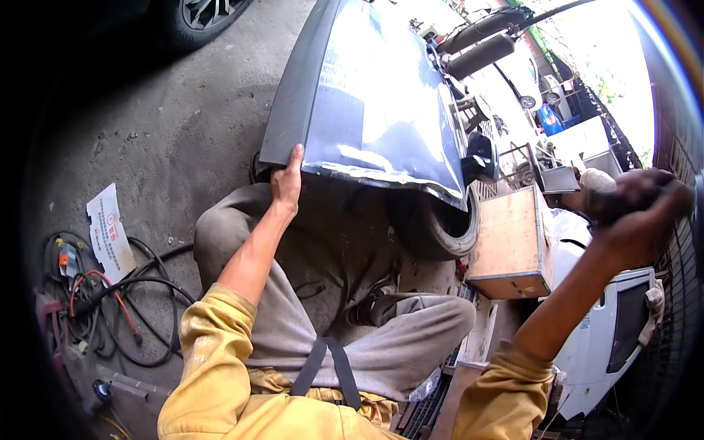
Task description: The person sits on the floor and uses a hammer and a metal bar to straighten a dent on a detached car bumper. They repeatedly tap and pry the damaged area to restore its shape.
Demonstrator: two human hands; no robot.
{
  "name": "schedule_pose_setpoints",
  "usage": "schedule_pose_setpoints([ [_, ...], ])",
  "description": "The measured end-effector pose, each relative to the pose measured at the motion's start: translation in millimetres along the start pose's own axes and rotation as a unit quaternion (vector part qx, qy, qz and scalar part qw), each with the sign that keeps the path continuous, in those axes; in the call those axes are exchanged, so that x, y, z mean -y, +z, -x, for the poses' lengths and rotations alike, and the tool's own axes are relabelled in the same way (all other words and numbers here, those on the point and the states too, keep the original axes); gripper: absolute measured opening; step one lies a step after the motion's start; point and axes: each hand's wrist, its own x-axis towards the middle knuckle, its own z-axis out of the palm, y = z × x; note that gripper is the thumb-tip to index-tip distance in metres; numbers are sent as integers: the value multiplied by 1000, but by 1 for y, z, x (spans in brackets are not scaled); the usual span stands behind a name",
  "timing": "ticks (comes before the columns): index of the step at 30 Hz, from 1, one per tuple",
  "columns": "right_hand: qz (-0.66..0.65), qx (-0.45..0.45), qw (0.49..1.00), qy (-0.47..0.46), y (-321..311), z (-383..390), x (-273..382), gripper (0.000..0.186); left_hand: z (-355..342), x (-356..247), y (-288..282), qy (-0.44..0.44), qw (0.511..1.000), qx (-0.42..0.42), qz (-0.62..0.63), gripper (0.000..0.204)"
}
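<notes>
A dark, glossy car door (341,117) lies in front of me with strong light reflecting off it. My left hand (287,182) grips its near left corner, the thumb side on top and the other fingers mostly hidden. A ragged bright strip runs along the near edge, right of that hand. Beneath the door, a loose tyre (440,227) shows in part. A dark side mirror (480,158) sits at the door's right edge. My right hand (645,213) is raised far to the right, away from the door, closed around something dark in shadow that I cannot make out.
A wooden box (510,242) stands right of the tyre, with a white car door (605,345) below it. Tangled hoses and cables (158,323) and a printed white sheet (110,231) lie at left. Gas cylinders (480,57) lie beyond; a car wheel (202,15) shows at upper left.
</notes>
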Motion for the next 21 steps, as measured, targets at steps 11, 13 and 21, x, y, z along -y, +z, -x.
schedule_pose_setpoints([
  [11, 127, 350, 885, 279, -16, 215, -155, 32, -13, 28, 3, 119, 990, 11, 76, 80],
  [13, 80, 264, 906, 322, -6, 138, -112, 35, -13, 17, -18, -99, 995, 32, 3, 73],
  [21, -94, -27, 995, 1, 19, -31, -36, 50, -1, 10, 12, -47, 996, 31, 66, 53],
])
